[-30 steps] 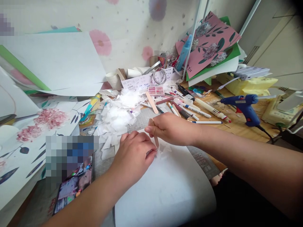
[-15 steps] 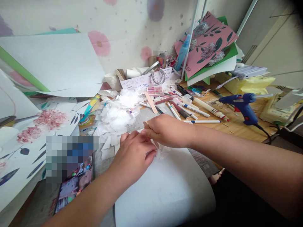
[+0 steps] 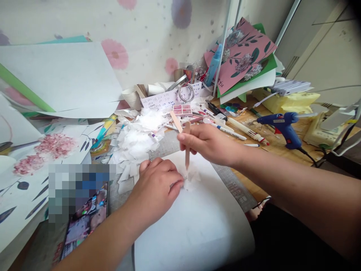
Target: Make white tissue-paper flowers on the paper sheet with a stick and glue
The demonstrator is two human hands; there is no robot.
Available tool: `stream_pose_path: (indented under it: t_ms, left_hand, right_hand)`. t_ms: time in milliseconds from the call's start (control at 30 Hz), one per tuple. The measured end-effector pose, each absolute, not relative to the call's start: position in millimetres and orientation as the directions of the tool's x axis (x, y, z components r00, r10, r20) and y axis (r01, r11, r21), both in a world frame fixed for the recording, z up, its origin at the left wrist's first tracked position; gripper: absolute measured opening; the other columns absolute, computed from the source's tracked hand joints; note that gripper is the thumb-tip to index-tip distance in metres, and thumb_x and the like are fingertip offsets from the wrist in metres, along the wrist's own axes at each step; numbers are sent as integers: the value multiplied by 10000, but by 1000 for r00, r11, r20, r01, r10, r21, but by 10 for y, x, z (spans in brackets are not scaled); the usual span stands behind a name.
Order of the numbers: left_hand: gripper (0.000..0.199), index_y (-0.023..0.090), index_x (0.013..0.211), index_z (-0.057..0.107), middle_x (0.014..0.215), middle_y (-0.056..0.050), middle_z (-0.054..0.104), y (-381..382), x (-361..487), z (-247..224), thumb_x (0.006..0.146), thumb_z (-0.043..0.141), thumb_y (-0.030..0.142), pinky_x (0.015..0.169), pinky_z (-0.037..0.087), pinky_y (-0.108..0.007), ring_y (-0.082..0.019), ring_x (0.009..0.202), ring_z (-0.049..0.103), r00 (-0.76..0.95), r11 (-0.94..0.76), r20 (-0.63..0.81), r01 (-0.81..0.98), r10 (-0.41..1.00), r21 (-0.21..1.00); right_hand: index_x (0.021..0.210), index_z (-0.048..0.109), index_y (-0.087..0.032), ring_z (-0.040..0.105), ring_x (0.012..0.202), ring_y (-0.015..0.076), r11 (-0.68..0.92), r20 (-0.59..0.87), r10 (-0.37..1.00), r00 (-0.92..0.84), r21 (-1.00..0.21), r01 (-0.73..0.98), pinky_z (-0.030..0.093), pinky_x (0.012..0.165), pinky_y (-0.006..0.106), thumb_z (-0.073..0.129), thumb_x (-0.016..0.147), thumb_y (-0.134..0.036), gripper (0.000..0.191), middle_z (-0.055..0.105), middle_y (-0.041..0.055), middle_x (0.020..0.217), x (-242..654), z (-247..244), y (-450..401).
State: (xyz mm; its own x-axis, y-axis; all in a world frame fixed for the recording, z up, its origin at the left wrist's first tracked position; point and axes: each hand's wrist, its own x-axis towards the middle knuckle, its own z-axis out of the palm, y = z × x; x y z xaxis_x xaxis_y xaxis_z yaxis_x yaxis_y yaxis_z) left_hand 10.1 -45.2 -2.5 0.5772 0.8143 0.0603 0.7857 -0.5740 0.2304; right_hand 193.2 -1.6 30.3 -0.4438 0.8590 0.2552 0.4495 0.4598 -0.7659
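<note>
My right hand (image 3: 201, 143) grips a flat wooden craft stick (image 3: 187, 160) with a pointed lower end. The stick stands nearly upright, its tip just above or touching a small cluster of translucent white paper pieces (image 3: 191, 181). The cluster sits on a large white sheet (image 3: 194, 229). My left hand (image 3: 160, 178) rests on that sheet, fingers curled and thumb against the index finger at the cluster's left edge. What is between those fingertips, if anything, is hidden.
Beyond my hands lies a heap of white paper scraps (image 3: 135, 137). A second craft stick (image 3: 176, 121), a pink palette (image 3: 182, 110) and several markers (image 3: 232, 132) lie behind. A blue glue gun (image 3: 290, 128) stands right; a phone (image 3: 84, 226) leans left. A grey cutting mat (image 3: 237, 188) is underneath.
My right hand has lifted up and away from the left, bringing the pointed stick and the white paper cluster into view. My left hand stays at the cluster. The view has shifted slightly.
</note>
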Motion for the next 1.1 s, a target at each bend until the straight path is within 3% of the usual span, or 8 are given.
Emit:
stream_pose_path:
  t_ms: [133,267,533,700,933,1100]
  left_hand:
    - [153,279,730,675,838,29,635,-429,69,-13,814,549,253,765,269,-405,-215,853,513,548,-548,76,800,833,244]
    - [98,248,763,655,838,15,634,-402,61,-4,797,565,226,772,272,-396,-217,862,517,507,-531,157,809,847,251]
    - [332,312,938,644,914,52,659,-452,83,-45,813,470,58,763,267,-372,-187,907,520,639,-652,155,696,754,302]
    - [278,272,894,649,891,35,678,-439,80,-36,812,461,84,758,281,-376,-193,887,533,584,-599,143,750,799,281]
    - [215,252,849,643,851,20,668,-413,76,-24,816,468,131,763,299,-381,-194,859,539,556,-575,151,777,818,257]
    - [221,256,818,659,836,3,657,-432,86,-24,792,476,135,749,305,-394,-217,864,527,580,-604,173,749,796,273]
  right_hand:
    - [666,603,-140,497,523,95,335,178,894,-410,-874,352,373,502,221,435,904,-329,346,516,-14,576,2092,250,-46]
    - [676,603,-146,504,525,92,347,234,896,-377,-899,266,393,498,215,446,895,-336,329,529,-9,588,2138,219,-97]
    - [678,613,-132,499,515,88,320,195,909,-368,-892,318,393,494,215,452,892,-331,333,521,-5,604,2158,189,-136]
    - [728,617,-130,524,547,103,310,146,901,-409,-876,369,408,527,222,445,896,-341,320,549,7,628,2095,70,-163]
    - [735,605,-144,526,568,108,437,207,865,-457,-758,484,367,558,226,448,915,-334,304,590,6,626,2013,-5,-145]
    - [687,574,-146,476,571,106,567,177,802,-570,-524,635,292,555,240,453,924,-280,297,577,5,626,1861,165,-178]
